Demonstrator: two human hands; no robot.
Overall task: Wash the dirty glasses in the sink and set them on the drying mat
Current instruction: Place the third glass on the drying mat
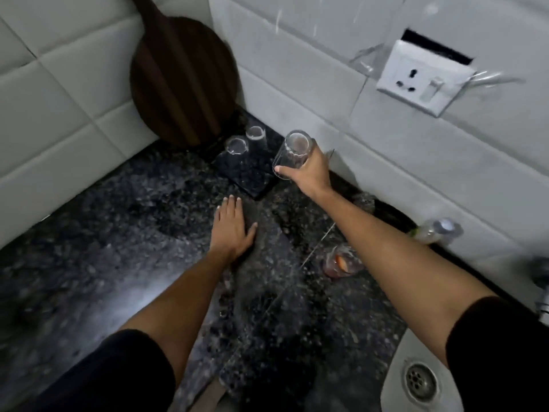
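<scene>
My right hand [310, 171] grips a clear glass [292, 151], tilted with its base pointing up and away, just above the right edge of the dark drying mat [252, 176]. Two clear glasses [236, 145] [255, 132] stand on the far part of the mat near the wall corner. My left hand [231, 227] lies flat, fingers straight, on the speckled black counter [118, 248] just in front of the mat. A dirty glass with reddish residue [341, 261] stands on the counter under my right forearm. The white sink [421, 379] with its drain shows at the lower right.
A round dark wooden board [181, 81] leans against the tiled wall behind the mat. A white wall socket [424, 78] sits at the upper right. A clear bottle [436, 231] lies by the wall right of the dirty glass. Part of a tap [540, 272] shows at the right edge.
</scene>
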